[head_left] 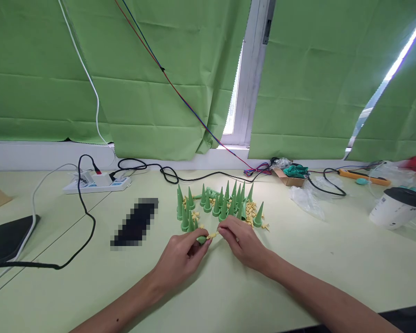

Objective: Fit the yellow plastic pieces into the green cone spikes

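My left hand (pixel 184 254) is closed around a small green cone-shaped piece (pixel 201 240) lying sideways in the fingers. A small yellow piece (pixel 212 235) sticks out to the right from that piece's end, touching it. Thumb and forefinger of my right hand (pixel 241 240) pinch the far end of the yellow piece. Just beyond both hands, several green cones (pixel 223 208) stand upright on the table. Among and beside them lie loose small yellow pieces (pixel 251 213). A light green part (pixel 211 192) rests behind the cones, its shape partly hidden.
On the pale table (pixel 333 277), a pixelated dark rectangle (pixel 135 224) is at left. Behind it lies a power strip (pixel 97 184) with black cables. At right are a cardboard box (pixel 289 178), crumpled clear plastic (pixel 307 201), an orange-yellow tool (pixel 364 177) and a lidded cup (pixel 398 208).
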{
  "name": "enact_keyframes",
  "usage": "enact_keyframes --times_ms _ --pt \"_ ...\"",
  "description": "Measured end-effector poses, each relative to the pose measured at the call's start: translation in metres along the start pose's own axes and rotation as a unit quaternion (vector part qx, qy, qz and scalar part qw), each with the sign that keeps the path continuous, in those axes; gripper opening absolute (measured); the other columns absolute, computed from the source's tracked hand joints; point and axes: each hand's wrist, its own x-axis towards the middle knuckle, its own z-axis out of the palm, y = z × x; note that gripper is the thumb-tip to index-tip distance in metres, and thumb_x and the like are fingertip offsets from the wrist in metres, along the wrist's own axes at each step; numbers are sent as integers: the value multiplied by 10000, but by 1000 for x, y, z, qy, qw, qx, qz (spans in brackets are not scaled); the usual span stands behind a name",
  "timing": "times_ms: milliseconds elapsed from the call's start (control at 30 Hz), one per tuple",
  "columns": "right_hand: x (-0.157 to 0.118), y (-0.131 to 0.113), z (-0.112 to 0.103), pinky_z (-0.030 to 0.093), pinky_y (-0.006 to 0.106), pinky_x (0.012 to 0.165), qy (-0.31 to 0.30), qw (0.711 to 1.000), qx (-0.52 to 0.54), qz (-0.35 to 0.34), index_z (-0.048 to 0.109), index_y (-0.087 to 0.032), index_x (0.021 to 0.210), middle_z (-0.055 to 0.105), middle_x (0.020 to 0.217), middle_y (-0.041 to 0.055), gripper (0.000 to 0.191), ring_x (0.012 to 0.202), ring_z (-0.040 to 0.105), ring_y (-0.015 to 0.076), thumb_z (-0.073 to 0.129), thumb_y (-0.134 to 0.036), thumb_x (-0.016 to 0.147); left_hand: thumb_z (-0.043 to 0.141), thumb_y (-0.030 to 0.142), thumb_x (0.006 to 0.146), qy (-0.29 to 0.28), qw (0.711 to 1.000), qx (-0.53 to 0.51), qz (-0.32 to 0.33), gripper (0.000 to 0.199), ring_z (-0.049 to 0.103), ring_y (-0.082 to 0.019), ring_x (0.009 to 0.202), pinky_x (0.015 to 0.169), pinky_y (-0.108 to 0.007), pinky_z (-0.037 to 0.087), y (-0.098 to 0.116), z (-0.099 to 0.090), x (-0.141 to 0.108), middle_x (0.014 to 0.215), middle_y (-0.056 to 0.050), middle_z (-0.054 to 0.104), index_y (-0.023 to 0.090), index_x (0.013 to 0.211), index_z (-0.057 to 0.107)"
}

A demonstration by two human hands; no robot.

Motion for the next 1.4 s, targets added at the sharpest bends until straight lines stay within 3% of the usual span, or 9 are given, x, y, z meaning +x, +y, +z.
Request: enact_keyframes --times_ms 133,467,1400 --pt "0 0 0 395 263 651 -26 1000 3 4 553 -203 951 575 842 29 181 735 516 150 400 -221 1046 551 248 961 -14 1000 3 12 105 422 -71 423 465 -198 340 -1 0 -1 588 63 573 177 997 619" --pt "-2 1 1 397 262 660 -72 997 -4 6 571 -206 993 579 874 30 198 753 521 148 392 -261 1058 528 263 971 -33 999 9 21 136 379 -80 416 464 -208 320 -2 0 0 561 63 534 174 974 631" --pt "-5 0 -1 450 293 677 -84 996 6 -6 531 -204 1139 600 963 72 166 795 543 179 411 -220 1025 526 275 973 -20 1000 15 10 143 447 -77 408 473 -205 359 -2 0 1 606 48 617 177 981 629"
